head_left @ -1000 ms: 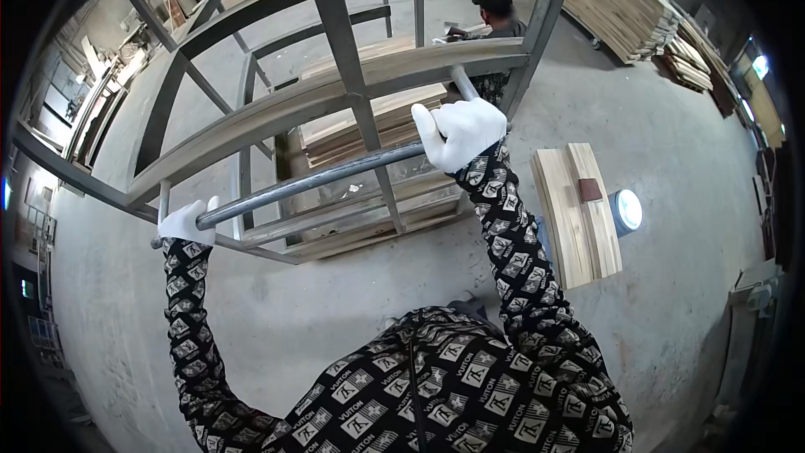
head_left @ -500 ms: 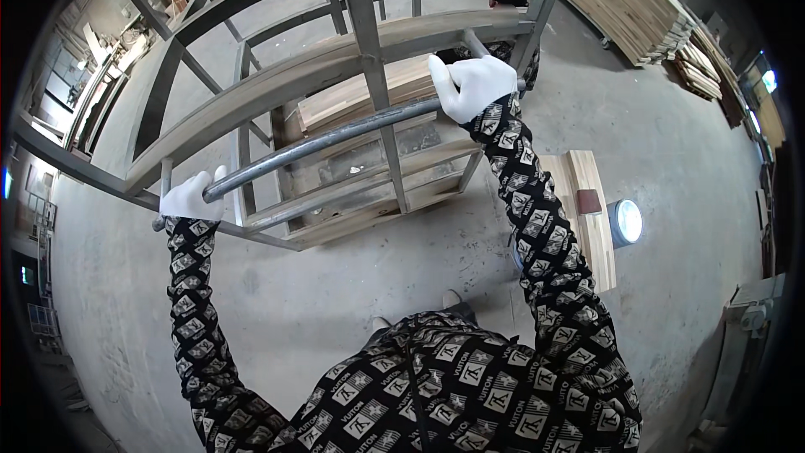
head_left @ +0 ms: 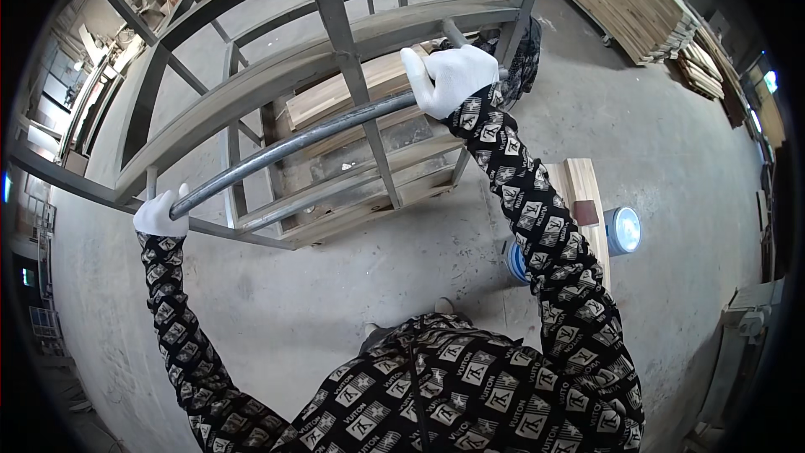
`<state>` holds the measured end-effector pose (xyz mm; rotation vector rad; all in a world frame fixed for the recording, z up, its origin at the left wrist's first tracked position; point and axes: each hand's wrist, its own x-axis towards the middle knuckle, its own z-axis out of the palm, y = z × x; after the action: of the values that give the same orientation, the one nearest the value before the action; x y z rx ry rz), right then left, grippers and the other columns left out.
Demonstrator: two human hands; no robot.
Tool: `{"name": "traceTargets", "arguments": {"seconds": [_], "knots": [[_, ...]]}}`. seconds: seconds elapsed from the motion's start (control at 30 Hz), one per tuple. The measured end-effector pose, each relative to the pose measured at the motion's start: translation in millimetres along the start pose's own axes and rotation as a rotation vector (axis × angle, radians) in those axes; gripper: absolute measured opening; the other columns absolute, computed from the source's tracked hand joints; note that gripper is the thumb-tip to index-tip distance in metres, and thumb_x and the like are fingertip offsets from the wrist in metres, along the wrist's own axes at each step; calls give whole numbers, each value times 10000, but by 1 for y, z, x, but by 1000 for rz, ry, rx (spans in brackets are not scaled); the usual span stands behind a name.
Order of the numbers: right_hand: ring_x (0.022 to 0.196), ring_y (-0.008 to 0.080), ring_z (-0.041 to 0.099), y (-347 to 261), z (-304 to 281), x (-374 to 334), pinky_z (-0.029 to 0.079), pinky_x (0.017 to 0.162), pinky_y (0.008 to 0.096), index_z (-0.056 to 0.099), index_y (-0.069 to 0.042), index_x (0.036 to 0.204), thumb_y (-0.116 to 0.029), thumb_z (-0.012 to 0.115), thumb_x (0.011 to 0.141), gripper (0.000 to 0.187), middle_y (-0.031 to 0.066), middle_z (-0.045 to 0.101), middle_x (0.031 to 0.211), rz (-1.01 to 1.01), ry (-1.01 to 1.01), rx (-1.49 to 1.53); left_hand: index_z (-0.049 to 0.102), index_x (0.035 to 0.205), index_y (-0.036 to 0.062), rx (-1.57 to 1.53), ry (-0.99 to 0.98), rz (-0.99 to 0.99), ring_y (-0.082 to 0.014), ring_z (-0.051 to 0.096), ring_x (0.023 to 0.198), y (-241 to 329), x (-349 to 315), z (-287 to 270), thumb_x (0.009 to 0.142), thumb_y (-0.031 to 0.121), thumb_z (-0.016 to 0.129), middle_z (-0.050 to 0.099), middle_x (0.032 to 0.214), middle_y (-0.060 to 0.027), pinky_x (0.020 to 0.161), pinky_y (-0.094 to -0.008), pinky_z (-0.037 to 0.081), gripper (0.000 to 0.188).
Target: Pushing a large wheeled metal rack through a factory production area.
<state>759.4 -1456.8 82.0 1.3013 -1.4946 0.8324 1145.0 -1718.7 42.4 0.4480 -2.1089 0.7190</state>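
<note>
A long grey metal push bar (head_left: 289, 148) runs across the near side of a tall metal rack cart (head_left: 345, 75). My left hand (head_left: 162, 213), in a white glove, is wrapped round the bar's left end. Toward the other end, my right hand (head_left: 457, 80), also gloved in white, grips the bar; its thumb points up. Both arms are stretched out in dark patterned sleeves. Inside the rack's lower part lie light wooden boards (head_left: 352, 91). Part of the lower frame is hidden behind the bar and uprights.
Beyond the rack's right upright, a person in dark clothing (head_left: 521, 59) bends low. On my right, a wooden plank (head_left: 584, 180) bears a reddish-brown block (head_left: 585, 212), beside blue buckets (head_left: 624, 231). A large stack of boards (head_left: 625, 4) stands at the far right.
The rack and both my hands have shifted slightly left in view, still on the bar. The person beyond has bent lower. More of a blue bucket shows beside my right sleeve.
</note>
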Motion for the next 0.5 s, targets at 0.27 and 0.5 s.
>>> {"name": "traceTargets", "arguments": {"seconds": [0.27,0.5], "knots": [[397,280,523,0,5,-2,540,673,322,625,-116,495,-250,581,874,404,80,514,421,-7,-51,-16,445,560,73,50,5,-46,-345,515,498,0,-4,3,830,223,681,483,534,-133,462,-417,386,389],[425,265,562,-2,1,-7,482,511,357,647,-103,517,-363,498,922,503,78,556,455,9,-134,-93,542,601,87,60,-94,-247,-366,578,584,13,-12,1,867,335,614,555,578,-153,525,-442,446,370]]}}
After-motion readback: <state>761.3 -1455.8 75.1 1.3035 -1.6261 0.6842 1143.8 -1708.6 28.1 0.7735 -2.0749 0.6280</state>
